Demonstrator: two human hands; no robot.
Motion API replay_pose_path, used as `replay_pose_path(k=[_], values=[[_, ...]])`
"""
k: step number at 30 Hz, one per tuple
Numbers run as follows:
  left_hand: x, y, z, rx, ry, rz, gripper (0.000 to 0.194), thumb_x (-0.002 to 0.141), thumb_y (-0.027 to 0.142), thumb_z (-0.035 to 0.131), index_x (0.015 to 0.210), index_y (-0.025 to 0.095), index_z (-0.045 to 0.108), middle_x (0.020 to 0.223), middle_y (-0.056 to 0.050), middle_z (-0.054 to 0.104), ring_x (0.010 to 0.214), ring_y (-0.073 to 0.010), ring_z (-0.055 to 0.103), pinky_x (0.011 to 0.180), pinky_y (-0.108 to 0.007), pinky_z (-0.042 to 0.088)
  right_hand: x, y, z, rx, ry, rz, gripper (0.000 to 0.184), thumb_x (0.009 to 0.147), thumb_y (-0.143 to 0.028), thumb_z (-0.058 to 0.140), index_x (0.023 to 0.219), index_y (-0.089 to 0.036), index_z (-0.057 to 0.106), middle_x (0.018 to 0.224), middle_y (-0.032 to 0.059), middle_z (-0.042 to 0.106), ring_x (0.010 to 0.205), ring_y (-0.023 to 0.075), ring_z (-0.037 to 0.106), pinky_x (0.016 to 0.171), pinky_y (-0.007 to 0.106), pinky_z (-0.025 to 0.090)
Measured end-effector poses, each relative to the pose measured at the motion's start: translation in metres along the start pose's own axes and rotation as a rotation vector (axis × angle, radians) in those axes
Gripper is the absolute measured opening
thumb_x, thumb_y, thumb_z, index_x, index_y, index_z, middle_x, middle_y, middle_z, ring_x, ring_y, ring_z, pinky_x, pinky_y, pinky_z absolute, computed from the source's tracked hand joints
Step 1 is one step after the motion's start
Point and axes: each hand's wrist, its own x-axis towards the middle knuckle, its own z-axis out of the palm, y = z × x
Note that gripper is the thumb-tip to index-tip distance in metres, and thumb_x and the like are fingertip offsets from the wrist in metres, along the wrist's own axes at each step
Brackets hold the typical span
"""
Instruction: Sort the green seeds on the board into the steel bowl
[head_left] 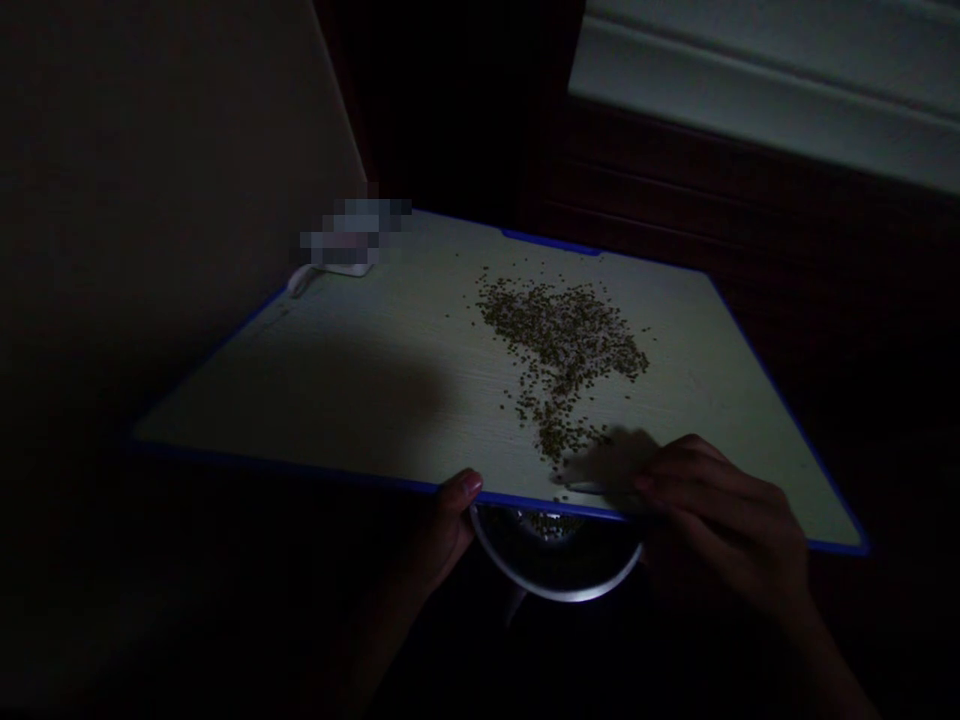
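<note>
A white board with blue edging (360, 400) carries a scattered heap of small brown-green seeds or lentils (562, 335), which narrows toward the near edge. My left hand (452, 525) grips that edge with its thumb on top; its other fingers are hidden below. Just beneath the edge, beside this hand, is a round metal bowl (566, 590) with some of the same grains inside. My right hand (739, 520) is closed in a pinch over the board, right of the grains. From its fingertips a thin, flat object (592, 490) points left, too dark to identify.
At the board's far left corner lies a pale object with a white strap or cord (301, 280), partly blurred out. A wall (187, 150) rises on the left. Pale ledges or steps (750, 85) show at the upper right, and the surroundings are very dark.
</note>
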Motion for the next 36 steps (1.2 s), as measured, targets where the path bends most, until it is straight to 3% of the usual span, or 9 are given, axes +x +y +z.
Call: replay_pose_path(k=[3, 13, 23, 28, 36], values=[[-0.0005, 0.0007, 0.0012, 0.007, 0.005, -0.030, 0.035, 0.074, 0.040, 0.070, 0.098, 0.016, 0.077, 0.112, -0.009, 0.076, 0.129, -0.0369, 0.053, 0.112, -0.051, 0.035, 0.0014, -0.0020, -0.0002, -0.011, 0.033, 0.010, 0.038, 0.083, -0.001, 0.062, 0.114, -0.020, 0.071, 0.098, 0.0072, 0.073, 0.087, 0.0216, 0.066, 0.072, 0.039, 0.050], [0.0006, 0.0023, 0.0019, 0.042, -0.041, -0.029, 0.030, 0.078, 0.041, 0.066, 0.089, 0.016, 0.077, 0.108, -0.010, 0.077, 0.126, -0.0363, 0.054, 0.111, -0.050, 0.035, -0.0017, 0.0022, -0.0026, -0.013, -0.077, -0.008, 0.037, 0.086, -0.006, 0.062, 0.120, -0.021, 0.069, 0.102, 0.0079, 0.073, 0.091, 0.0211, 0.066, 0.075, 0.039, 0.051], [-0.0005, 0.0023, 0.0021, 0.047, -0.018, -0.030, 0.027, 0.077, 0.039, 0.067, 0.089, 0.017, 0.075, 0.104, -0.009, 0.077, 0.121, -0.0368, 0.058, 0.107, -0.050, 0.040, -0.0018, 0.0016, -0.0020, -0.019, -0.020, 0.004, 0.040, 0.085, -0.003, 0.061, 0.119, -0.023, 0.069, 0.104, 0.0087, 0.072, 0.091, 0.0230, 0.065, 0.074, 0.040, 0.050], [0.0007, 0.0009, -0.0037, 0.073, -0.031, -0.062, 0.025, 0.078, 0.042, 0.067, 0.070, 0.019, 0.071, 0.099, -0.009, 0.078, 0.118, -0.0358, 0.060, 0.106, -0.046, 0.040, -0.0010, -0.0008, -0.0012, -0.013, -0.025, 0.028, 0.040, 0.086, -0.003, 0.058, 0.120, -0.023, 0.069, 0.101, 0.0081, 0.070, 0.091, 0.0224, 0.063, 0.072, 0.039, 0.049], [0.0009, 0.0022, 0.0012, 0.079, 0.000, -0.048, 0.026, 0.075, 0.042, 0.069, 0.075, 0.017, 0.074, 0.093, -0.009, 0.078, 0.114, -0.0364, 0.062, 0.103, -0.047, 0.042, 0.0007, 0.0001, -0.0030, 0.004, -0.046, -0.009, 0.043, 0.085, -0.001, 0.059, 0.121, -0.023, 0.069, 0.101, 0.0078, 0.071, 0.091, 0.0220, 0.064, 0.072, 0.039, 0.049]])
